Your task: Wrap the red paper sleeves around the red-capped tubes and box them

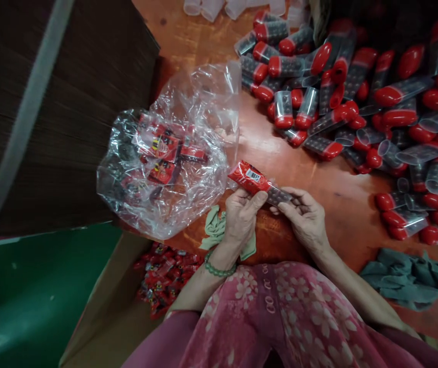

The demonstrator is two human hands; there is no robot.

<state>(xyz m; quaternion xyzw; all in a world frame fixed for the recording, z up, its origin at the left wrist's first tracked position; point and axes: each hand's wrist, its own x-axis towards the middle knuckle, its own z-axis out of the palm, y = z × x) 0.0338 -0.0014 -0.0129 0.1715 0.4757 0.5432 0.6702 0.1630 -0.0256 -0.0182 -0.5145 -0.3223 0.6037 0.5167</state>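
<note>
Both hands meet over the middle of the orange-brown table. My left hand (pixel 242 212) is closed around a red printed sleeve (pixel 244 174) with a barcode label, its thumb pressed on top. From the sleeve's right end sticks out a clear tube (pixel 279 195) with dark round pieces inside. My right hand (pixel 305 217) grips that tube at its free end between thumb and fingers. Left of the hands, a clear plastic bag (pixel 203 189) lies spread out with several red printed packs (pixel 161 171) in it. A pale green cloth (pixel 215 225) lies partly under my left wrist.
A large pile of red-capped clear tubes (pixel 322 148) covers the right and far side. Empty clear cups (pixel 211 7) lie at the far edge. A dark green cloth (pixel 407 278) rests at right. Below left stands a carton (pixel 100 301) with red packs; a dark strapped box (pixel 88 102) stands left.
</note>
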